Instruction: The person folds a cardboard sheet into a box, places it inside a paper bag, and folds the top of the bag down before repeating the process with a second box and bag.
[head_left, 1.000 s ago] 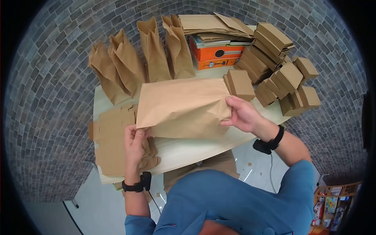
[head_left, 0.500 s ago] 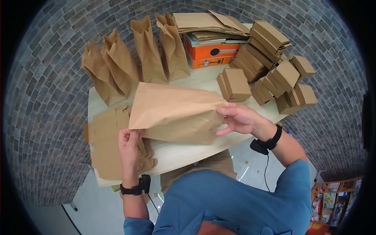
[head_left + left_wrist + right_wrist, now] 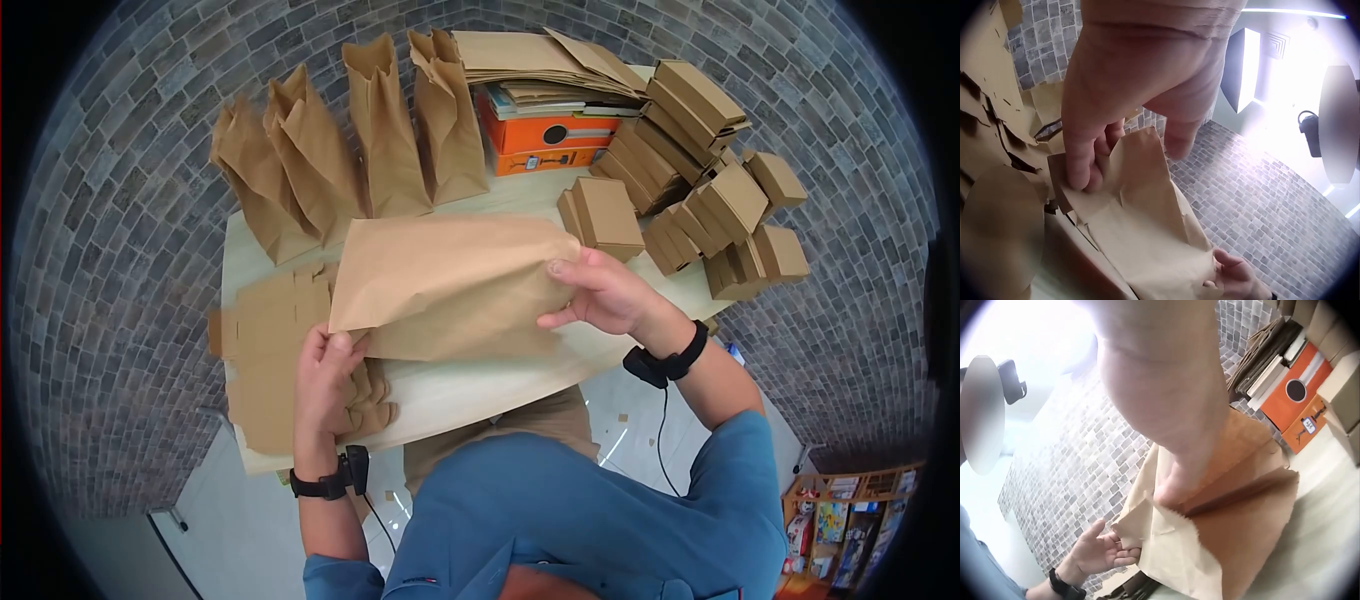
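A brown paper bag [image 3: 440, 285] is held sideways above the table between both hands. At its near left corner, the left hand [image 3: 325, 375] pinches the paper between thumb and fingers. My right hand [image 3: 610, 290] grips the rim at the other end, thumb on the near face. In the right wrist view the bag's mouth [image 3: 1235, 519] gapes, its cut edge jagged, and the right thumb [image 3: 1175, 487] presses at that edge. The left wrist view shows the left fingers [image 3: 1082, 169] on the bag's folded end. Beneath the left hand lie flat cardboard blanks [image 3: 270, 390].
Four brown bags, one of them this tall bag [image 3: 385, 130], stand along the table's back left. Orange boxes [image 3: 550, 132] bear books and flat paper bags [image 3: 545, 58]. Several small cardboard boxes [image 3: 735, 200] are stacked at right; another pair [image 3: 605, 215] stands nearer.
The right fingers have shifted along the bag's mouth, opening outward and then closing in on the rim. The bag has moved slightly left, its mouth end dipping and rising. The left hand keeps its corner.
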Demonstrator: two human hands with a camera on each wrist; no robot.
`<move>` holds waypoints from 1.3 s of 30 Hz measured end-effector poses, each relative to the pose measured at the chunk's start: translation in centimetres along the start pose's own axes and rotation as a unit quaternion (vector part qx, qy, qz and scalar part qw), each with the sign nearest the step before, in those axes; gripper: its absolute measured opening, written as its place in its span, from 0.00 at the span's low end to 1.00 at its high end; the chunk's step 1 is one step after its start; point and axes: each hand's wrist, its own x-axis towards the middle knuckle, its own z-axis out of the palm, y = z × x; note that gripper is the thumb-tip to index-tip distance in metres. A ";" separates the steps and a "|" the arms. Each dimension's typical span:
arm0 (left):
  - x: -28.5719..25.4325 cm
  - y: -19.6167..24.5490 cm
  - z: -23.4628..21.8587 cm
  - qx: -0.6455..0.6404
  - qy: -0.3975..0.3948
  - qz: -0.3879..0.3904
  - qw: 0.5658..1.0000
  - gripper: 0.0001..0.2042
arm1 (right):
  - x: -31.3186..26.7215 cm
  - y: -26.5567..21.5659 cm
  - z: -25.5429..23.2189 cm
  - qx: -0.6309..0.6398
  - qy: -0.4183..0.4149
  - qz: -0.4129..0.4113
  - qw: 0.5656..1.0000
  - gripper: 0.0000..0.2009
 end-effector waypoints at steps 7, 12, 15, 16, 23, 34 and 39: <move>1.0 -1.9 0.1 -0.098 0.057 -0.057 0.992 0.08 | -0.6 0.2 -0.4 0.007 0.032 0.029 0.999 0.20; 1.2 -1.3 -1.0 -0.071 0.122 -0.060 0.988 0.11 | -1.0 -0.6 -1.2 -0.047 -0.019 0.005 0.999 0.22; 0.3 0.8 0.9 -0.102 0.015 -0.109 0.989 0.16 | -0.6 -0.3 -0.9 -0.058 -0.028 0.001 0.998 0.24; 0.0 1.2 2.0 -0.059 0.024 -0.108 0.992 0.16 | -0.3 -0.3 -0.7 -0.057 -0.027 0.005 0.998 0.25; 1.5 -1.0 1.8 -0.047 0.046 -0.094 0.993 0.10 | -0.4 -0.4 -0.3 -0.097 -0.046 -0.001 0.994 0.23; 0.9 -1.3 1.4 -0.154 0.088 -0.063 0.982 0.06 | 0.4 -0.4 -3.7 -0.068 -0.023 0.070 0.995 0.18; 0.4 -0.1 3.0 -0.197 0.078 -0.085 0.974 0.05 | -0.3 0.1 -1.7 -0.004 0.005 0.031 0.999 0.10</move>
